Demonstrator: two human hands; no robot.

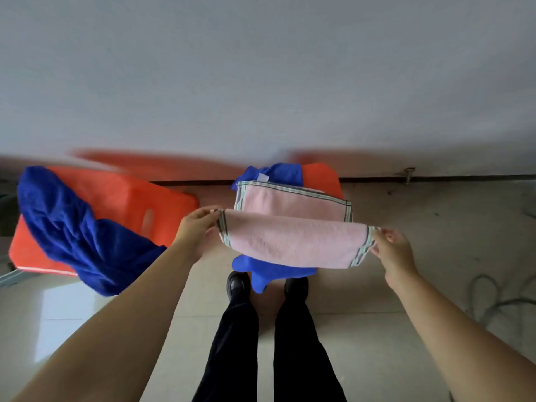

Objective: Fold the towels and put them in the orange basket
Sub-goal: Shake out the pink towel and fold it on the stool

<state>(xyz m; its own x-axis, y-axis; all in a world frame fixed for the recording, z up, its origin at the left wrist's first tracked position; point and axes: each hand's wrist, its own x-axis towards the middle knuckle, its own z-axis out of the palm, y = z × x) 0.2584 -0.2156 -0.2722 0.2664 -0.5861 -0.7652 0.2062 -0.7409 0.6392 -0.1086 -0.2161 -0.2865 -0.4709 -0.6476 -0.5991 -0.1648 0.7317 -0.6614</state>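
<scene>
I hold a pink towel [293,242] with striped edges stretched out in front of me. My left hand [195,230] pinches its left end and my right hand [393,248] pinches its right end. The towel's far part lies folded over on a blue towel [277,172] that rests on an orange basket [322,175] straight ahead. More blue cloth hangs below the pink towel. To the left stands a second orange basket [121,198], with another blue towel [72,230] draped over its near side.
A grey wall rises behind both baskets. My legs and black shoes [238,284] stand on the pale tiled floor right below the towel. Cables [493,297] lie on the floor at the right.
</scene>
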